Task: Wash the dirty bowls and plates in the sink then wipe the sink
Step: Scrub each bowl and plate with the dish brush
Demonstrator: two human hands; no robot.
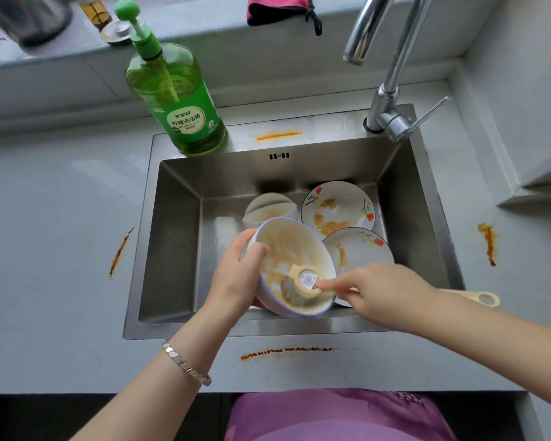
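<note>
here the left hand [236,275] grips a smeared bowl [295,265] (tilted); the right hand [379,294] pinches a brush [303,288].

Sink [172,237] holds 2 plates [337,208] and 1 bowl [269,206].

Dish brush [303,286] inside dirty bowl [287,246]

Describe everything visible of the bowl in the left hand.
The bowl is white and ceramic-looking, with a thin blue rim, smeared inside with brownish residue. It is tilted over the sink, its opening toward the camera. The left hand grips its left rim, thumb inside; the brush in the right hand touches its lower inside.
</note>
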